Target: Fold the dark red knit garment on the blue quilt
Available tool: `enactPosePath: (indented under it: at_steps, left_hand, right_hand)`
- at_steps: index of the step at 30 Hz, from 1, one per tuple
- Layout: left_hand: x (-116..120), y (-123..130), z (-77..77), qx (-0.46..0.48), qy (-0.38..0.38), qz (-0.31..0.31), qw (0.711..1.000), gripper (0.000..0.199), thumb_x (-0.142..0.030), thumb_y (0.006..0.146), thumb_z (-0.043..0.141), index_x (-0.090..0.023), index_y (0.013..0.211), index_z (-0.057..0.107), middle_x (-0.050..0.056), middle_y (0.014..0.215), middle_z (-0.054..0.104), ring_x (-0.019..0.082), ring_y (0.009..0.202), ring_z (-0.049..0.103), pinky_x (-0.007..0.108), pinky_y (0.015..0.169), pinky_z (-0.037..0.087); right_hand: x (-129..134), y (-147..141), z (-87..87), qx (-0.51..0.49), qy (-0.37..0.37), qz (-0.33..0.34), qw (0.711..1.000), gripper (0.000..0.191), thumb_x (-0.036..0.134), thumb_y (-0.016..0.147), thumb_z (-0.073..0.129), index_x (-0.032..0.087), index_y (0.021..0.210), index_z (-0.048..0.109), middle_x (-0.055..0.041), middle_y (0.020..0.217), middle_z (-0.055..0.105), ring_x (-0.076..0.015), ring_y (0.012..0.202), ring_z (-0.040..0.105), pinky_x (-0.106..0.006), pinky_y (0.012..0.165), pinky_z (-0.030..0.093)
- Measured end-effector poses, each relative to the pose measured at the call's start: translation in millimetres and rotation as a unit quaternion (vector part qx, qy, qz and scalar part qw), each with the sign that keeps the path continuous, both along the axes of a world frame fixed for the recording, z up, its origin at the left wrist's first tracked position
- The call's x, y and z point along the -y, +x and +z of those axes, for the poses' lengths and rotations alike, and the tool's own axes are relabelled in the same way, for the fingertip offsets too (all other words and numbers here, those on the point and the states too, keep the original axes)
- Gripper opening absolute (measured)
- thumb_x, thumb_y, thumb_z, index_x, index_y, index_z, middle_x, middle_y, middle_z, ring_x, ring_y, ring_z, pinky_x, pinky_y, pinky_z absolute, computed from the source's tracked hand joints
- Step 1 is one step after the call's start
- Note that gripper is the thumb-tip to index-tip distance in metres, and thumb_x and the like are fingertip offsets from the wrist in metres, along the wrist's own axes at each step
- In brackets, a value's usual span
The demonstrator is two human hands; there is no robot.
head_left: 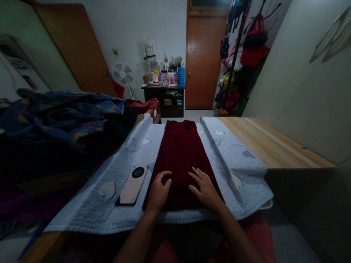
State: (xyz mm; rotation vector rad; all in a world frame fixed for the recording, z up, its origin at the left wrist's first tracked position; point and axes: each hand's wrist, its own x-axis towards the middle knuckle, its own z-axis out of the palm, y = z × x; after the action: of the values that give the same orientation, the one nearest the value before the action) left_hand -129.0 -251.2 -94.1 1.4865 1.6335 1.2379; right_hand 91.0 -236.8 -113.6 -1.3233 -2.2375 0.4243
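Observation:
A dark red folded cloth [182, 153], perhaps a garment, lies lengthwise in front of me on a pale blue quilted cover [153, 217] with heart shapes. My left hand [161, 190] rests at its near left part, fingers curved and thumb apart, with nothing in its grasp. On the near right part lies my right hand [204, 187], its fingers spread over the fabric. Left of the cloth, a pink smartphone [134, 184] with a round black camera ring lies on the cover, back side up.
Piled clothes and bedding [60, 113] rise on the left. At the right a bare wooden board [255, 140] extends beside the cover. Farther back stand a dark cabinet [152, 95], a white fan [123, 74], a wooden door [205, 62] and hanging bags [253, 40].

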Motion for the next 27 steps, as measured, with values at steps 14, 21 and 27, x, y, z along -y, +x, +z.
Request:
enactPosePath:
  at_steps: [14,21,27]
  left_hand:
    - [6.9,3.0,-1.3,-0.100,0.068,0.038,0.992,0.025,-0.023,0.087,0.045,-0.020,0.105,0.061,0.006,0.106,0.061,0.021,0.104,0.058,0.039,0.096,0.045]
    - [7.7,6.0,-7.4,-0.229,0.037,0.017,0.972,0.027,-0.012,0.085,0.045,-0.020,0.104,0.062,0.006,0.101,0.062,0.020,0.096,0.061,0.035,0.090,0.048]
    - [7.7,-1.1,-0.7,-0.258,0.048,0.005,0.965,0.029,-0.011,0.086,0.044,-0.019,0.106,0.063,0.006,0.100,0.063,0.020,0.095,0.061,0.034,0.090,0.047]
  right_hand:
    - [1.6,1.6,3.0,0.026,-0.015,0.016,0.999,0.066,0.036,0.081,0.062,0.030,0.142,0.040,-0.0062,0.155,0.026,-0.0265,0.142,0.023,-0.050,0.115,0.019]
    - [0.3,3.0,-1.2,0.025,0.000,0.023,0.999,0.062,0.031,0.082,0.059,0.032,0.141,0.041,-0.0053,0.155,0.027,-0.0258,0.141,0.025,-0.051,0.114,0.021]
    - [-0.5,3.3,-1.9,0.026,0.003,0.030,0.999,0.063,0.028,0.082,0.057,0.034,0.142,0.038,-0.0043,0.156,0.025,-0.0249,0.141,0.026,-0.051,0.114,0.021]
